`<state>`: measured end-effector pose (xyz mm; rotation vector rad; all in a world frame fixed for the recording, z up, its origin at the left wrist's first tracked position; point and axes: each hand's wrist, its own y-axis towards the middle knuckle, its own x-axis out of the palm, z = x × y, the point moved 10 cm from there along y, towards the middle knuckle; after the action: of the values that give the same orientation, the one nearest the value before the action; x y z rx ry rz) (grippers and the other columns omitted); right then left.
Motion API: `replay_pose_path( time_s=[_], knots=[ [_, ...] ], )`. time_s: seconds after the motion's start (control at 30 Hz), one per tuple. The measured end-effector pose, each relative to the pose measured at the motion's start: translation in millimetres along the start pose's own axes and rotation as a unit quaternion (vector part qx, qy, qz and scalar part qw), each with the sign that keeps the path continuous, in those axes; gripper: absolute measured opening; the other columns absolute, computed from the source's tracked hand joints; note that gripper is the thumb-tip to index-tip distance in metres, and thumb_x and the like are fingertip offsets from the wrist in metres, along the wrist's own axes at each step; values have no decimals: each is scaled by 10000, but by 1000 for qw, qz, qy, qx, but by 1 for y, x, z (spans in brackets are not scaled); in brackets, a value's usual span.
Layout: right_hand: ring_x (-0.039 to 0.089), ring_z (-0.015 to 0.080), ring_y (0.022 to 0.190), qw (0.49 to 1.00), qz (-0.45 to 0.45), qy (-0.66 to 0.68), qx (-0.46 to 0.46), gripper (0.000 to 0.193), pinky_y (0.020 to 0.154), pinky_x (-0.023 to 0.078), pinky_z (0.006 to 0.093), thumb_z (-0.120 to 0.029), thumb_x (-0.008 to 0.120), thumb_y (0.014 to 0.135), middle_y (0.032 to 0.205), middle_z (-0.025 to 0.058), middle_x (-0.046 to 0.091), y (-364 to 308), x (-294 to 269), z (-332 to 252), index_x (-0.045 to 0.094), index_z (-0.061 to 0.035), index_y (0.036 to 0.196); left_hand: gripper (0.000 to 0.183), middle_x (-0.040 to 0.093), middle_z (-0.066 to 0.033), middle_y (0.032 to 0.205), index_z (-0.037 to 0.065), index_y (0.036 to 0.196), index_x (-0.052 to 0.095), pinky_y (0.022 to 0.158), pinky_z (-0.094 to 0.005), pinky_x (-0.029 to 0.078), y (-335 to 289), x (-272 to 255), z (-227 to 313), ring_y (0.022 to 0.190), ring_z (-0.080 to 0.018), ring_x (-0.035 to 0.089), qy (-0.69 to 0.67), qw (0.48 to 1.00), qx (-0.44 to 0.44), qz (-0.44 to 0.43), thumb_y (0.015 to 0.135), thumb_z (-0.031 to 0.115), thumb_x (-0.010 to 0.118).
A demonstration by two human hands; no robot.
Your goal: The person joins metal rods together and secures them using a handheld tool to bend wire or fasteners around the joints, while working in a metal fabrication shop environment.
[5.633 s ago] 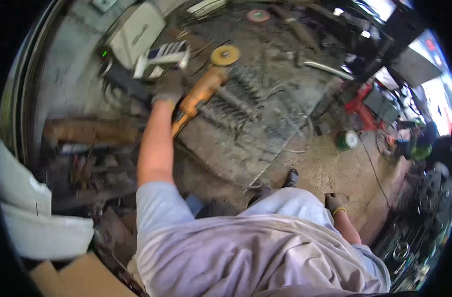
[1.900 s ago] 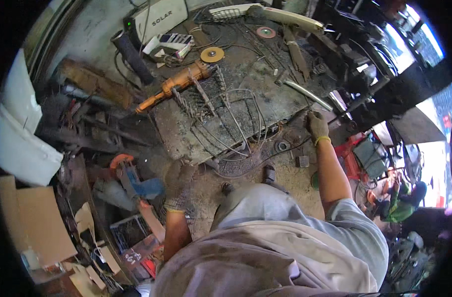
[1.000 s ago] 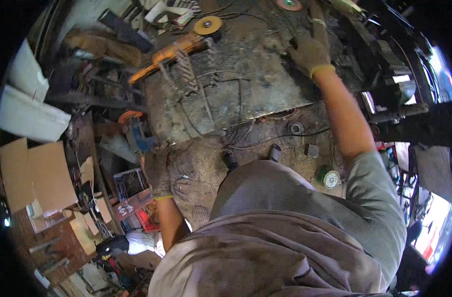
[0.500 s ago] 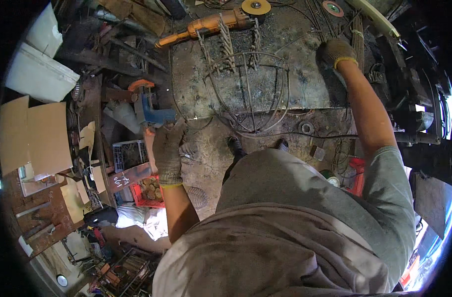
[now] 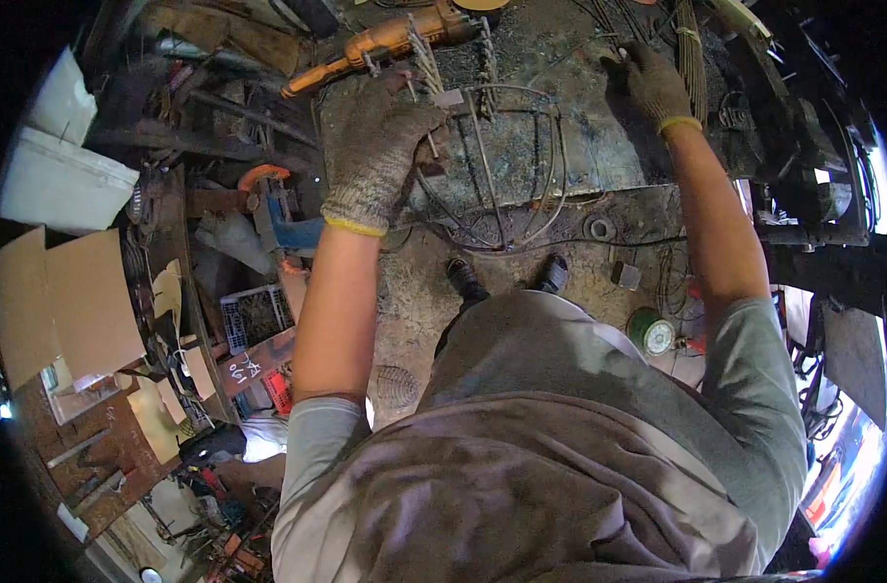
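My left hand (image 5: 377, 151), in a grey knit glove with a yellow cuff, is closed at the left side of a wire frame (image 5: 497, 185) of bent rods. By its fingertips show a small pale flat piece (image 5: 448, 98) and a thin pale rod; what the hand grips is unclear. The frame, ribbed like a basket, lies over the bench's near edge, its left part hidden by the hand. My right hand (image 5: 657, 87), gloved alike, rests on the bench beside a bundle of thin rods (image 5: 692, 58). Its fingers are bent and anything in them is hidden.
An orange angle grinder (image 5: 385, 47) and twisted metal bars (image 5: 487, 68) lie on the metal bench (image 5: 609, 146). A blue clamp (image 5: 293, 231) stands at the left. Cardboard sheets (image 5: 94, 301), a crate (image 5: 251, 319) and a round green-rimmed gauge (image 5: 654, 332) are nearby.
My left hand has moved up and right from beside the blue clamp to the wire frame. A pale piece now shows at its fingertips. My right hand stays near the rods, its fingers shifted slightly.
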<state>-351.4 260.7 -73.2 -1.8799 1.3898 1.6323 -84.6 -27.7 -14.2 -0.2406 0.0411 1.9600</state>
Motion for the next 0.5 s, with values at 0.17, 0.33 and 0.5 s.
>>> replay_pose_path(
  time_s=[0.17, 0.33, 0.5],
  knots=[
    [659, 373, 1134, 990, 44, 131, 33, 328, 947, 514, 438, -291, 528, 1030, 1173, 190, 707, -24, -42, -34, 650, -120, 1282, 434, 694, -122, 1025, -46, 1251, 631, 687, -302, 603, 5, 2, 4, 842, -182, 716, -12, 998, 60, 32, 851, 76, 749],
    [691, 220, 1087, 975, -27, 200, 95, 321, 940, 513, 341, -253, 581, 1036, 1170, 128, 728, -49, -44, -53, 651, -130, 1324, 425, 696, -124, 979, -37, 1249, 608, 660, -306, 592, 10, 13, -15, 790, -191, 718, -57, 998, -26, 12, 859, 74, 736],
    [704, 310, 1100, 953, -49, 297, 40, 346, 943, 532, 371, -271, 625, 974, 1167, 159, 733, -64, -36, -75, 693, -117, 1276, 350, 693, -130, 1004, -51, 1168, 654, 648, -309, 596, 10, 14, -8, 772, -193, 718, -75, 996, -26, 45, 851, 69, 741]
  ],
)
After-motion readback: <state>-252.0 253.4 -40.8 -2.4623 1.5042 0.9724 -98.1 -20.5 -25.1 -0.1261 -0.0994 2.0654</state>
